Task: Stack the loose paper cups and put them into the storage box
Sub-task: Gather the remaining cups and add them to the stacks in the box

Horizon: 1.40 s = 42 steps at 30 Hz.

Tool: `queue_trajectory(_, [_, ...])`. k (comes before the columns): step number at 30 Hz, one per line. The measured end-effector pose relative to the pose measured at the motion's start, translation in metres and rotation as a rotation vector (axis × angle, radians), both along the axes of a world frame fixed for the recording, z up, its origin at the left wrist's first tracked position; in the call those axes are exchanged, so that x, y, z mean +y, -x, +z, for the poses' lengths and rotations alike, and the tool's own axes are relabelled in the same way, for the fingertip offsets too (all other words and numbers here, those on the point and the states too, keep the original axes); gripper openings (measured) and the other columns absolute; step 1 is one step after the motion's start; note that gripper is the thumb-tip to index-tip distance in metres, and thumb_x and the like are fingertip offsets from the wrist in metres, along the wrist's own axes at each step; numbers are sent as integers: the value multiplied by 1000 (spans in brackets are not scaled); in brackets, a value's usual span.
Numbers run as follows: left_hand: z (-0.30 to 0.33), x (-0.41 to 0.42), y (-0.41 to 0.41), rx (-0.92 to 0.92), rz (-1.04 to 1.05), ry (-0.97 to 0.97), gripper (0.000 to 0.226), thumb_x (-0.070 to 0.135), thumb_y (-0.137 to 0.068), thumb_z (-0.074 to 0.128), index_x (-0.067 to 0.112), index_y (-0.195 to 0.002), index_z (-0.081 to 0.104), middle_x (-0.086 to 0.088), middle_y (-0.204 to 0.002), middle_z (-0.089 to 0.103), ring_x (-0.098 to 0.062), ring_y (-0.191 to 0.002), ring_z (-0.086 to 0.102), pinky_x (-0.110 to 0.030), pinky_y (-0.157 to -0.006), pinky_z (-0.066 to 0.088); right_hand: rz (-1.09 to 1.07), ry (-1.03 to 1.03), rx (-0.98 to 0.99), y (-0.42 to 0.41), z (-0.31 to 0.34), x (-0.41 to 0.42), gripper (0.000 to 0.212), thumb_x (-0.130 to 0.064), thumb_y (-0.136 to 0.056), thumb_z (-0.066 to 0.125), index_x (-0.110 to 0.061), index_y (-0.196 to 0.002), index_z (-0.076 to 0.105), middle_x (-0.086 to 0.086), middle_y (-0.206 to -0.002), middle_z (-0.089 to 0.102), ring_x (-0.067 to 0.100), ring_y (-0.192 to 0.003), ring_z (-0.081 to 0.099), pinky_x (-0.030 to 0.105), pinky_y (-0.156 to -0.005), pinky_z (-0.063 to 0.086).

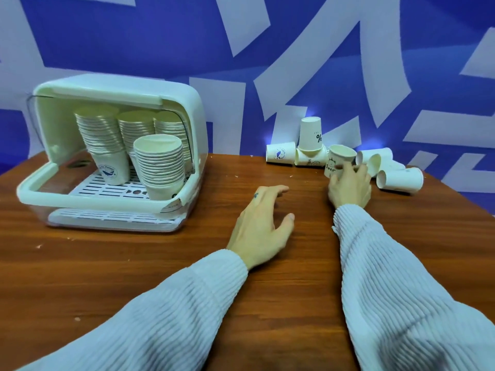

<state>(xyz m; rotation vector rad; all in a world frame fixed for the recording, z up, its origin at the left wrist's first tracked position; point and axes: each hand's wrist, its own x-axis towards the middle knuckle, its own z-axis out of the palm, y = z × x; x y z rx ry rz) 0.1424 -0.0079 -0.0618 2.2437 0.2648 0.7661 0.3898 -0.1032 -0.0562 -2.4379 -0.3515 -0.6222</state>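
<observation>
Right hand (pixel 349 187), arm stretched forward, grips an upright cup (pixel 338 160) at the near edge of the loose pile (pixel 348 156). Left hand (pixel 263 220) hovers over the table (pixel 134 263), fingers spread, holding nothing. Step in hand: gathering cups. Next: nest this cup into another, then carry the stack to the open box (pixel 112 153) at far left.

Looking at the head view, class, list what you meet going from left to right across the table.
storage box → cup stacks inside it → left hand → cup lying with a blue logo → right hand holding a cup → cup lying on its side at far right
</observation>
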Motion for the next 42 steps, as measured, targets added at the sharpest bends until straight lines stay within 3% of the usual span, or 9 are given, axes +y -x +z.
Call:
queue_trajectory(9, [1, -1, 3, -7, 2, 5, 52, 42, -97, 60, 39, -145, 40, 18, -128, 48, -1, -103, 59, -34, -85, 59, 140, 163, -150, -15, -7, 5, 68, -17, -96, 55, -17, -160, 30, 11, -165, 33, 34, -156, 19, 50, -126, 19])
queue_trajectory(15, [1, 2, -3, -3, -2, -15, 53, 41, -97, 60, 37, -146, 40, 17, -133, 46, -1, -108, 57, -38, -91, 57, 6, 46, -237, -12, -2, 6, 33, -23, -96, 57, -15, -126, 68, 16, -132, 62, 36, -131, 48, 48, -112, 33])
queue_trajectory(18, [2, 0, -1, -4, 23, -44, 57, 40, -95, 62, 34, -147, 40, 14, -142, 42, -2, -113, 53, -41, -97, 53, 49, -242, -275, 6, 5, 5, 23, -26, -90, 55, -12, -97, 71, 11, -98, 68, 25, -110, 49, 49, -103, 39])
queue_trajectory(21, [4, 1, -2, -46, 173, -127, 76, 42, -87, 71, 34, -152, 32, 8, -155, 33, -13, -142, 31, -43, -118, 35, 403, -566, -172, 45, 16, 9, 11, -22, -79, 54, -17, -81, 63, -4, -75, 59, 11, -77, 51, 39, -79, 50])
queue_trajectory(23, [6, 4, -2, -10, 258, -174, 99, 49, -81, 76, 37, -158, 15, 3, -164, 21, -20, -152, 15, -43, -123, 18, 744, -650, 49, 84, 21, 24, 10, -14, -78, 51, -17, -74, 59, -11, -66, 55, 6, -65, 48, 30, -62, 41])
queue_trajectory(26, [2, 12, -2, 51, 316, -195, 109, 46, -81, 77, 32, -161, 5, -3, -159, 33, -23, -147, 32, -43, -119, 27, 1018, -577, 195, 123, 20, 49, 17, -9, -83, 50, -17, -71, 59, -13, -64, 55, 8, -64, 48, 27, -61, 40])
queue_trajectory(31, [2, 28, -5, 45, 415, 123, 95, 41, -87, 72, 28, -160, 13, -5, -147, 44, -28, -132, 48, -43, -104, 41, 701, -665, 190, 92, 15, 85, 24, -38, -94, 56, -19, -99, 71, -7, -93, 70, 19, -90, 67, 39, -86, 54])
queue_trajectory(36, [-1, 26, -8, 5, 356, 120, 94, 40, -87, 72, 31, -159, 13, 1, -146, 43, -22, -133, 45, -42, -106, 40, 441, -451, 238, 34, 4, 108, 36, -20, -94, 62, -23, -130, 65, 2, -141, 55, 17, -126, 56, 20, -100, 35])
queue_trajectory(42, [-4, 29, -13, -9, 349, 120, 95, 41, -86, 72, 34, -159, 12, 4, -144, 44, -20, -131, 47, -45, -107, 43, 419, -362, 262, -4, -3, 128, 31, -20, -92, 64, -18, -123, 67, 10, -130, 65, 26, -124, 57, 30, -103, 40])
